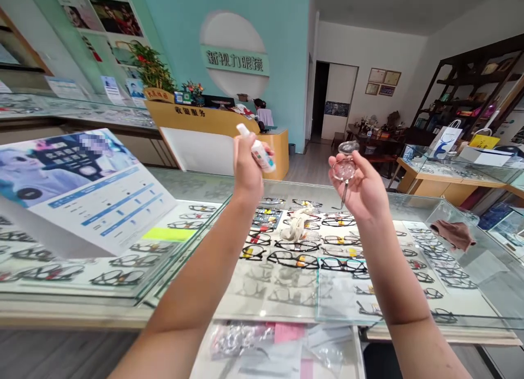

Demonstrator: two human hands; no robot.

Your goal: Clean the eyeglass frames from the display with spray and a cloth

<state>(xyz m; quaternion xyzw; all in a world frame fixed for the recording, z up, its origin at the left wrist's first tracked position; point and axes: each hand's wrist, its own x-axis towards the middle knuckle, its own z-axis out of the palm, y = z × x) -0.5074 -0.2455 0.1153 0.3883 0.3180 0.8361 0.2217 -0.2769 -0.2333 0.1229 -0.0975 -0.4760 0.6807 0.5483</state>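
My left hand (246,169) is raised over the glass counter (270,292) and closed around a small white spray bottle (257,148), its nozzle pointing up and to the left. My right hand (363,189) is held up beside it, fingers curled around a pair of clear-lensed glasses (344,165) with a thin temple hanging down. The bottle and the glasses are about a hand's width apart. A crumpled white cloth (297,224) lies on the glass below both hands.
The display case holds several rows of eyeglass frames (301,257). A tilted printed board (77,188) stands at left, a brown cloth (455,234) lies at right. A yellow reception desk (216,133) with a person behind it stands beyond; shelves line the right wall.
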